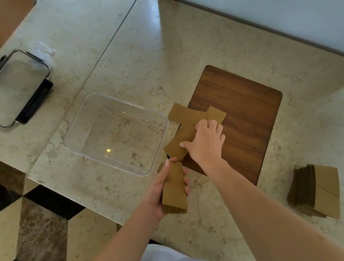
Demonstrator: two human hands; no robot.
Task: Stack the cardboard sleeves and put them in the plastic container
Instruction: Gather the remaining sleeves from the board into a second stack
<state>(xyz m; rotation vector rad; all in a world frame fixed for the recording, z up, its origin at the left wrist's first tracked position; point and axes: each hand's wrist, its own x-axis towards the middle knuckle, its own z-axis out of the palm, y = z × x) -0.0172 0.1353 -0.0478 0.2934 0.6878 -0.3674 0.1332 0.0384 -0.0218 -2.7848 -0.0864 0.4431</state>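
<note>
A pale marble surface (131, 48) carries a wooden board (243, 118). The left hand (164, 191) wraps its fingers (186, 189) around a stack of cardboard sleeves (175, 192) near the surface's front edge. The right hand (206, 141) presses loosely curled fingers (202, 125) on loose sleeves (185, 129) just beside the empty plastic container (84, 117). A spare pile (316, 190) lies well apart, rightward.

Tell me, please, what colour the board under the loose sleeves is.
Dark brown wood grain board, head view.

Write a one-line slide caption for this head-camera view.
Left hand grips stacked cardboard sleeves; right hand presses loose sleeves beside an empty plastic container.
</note>
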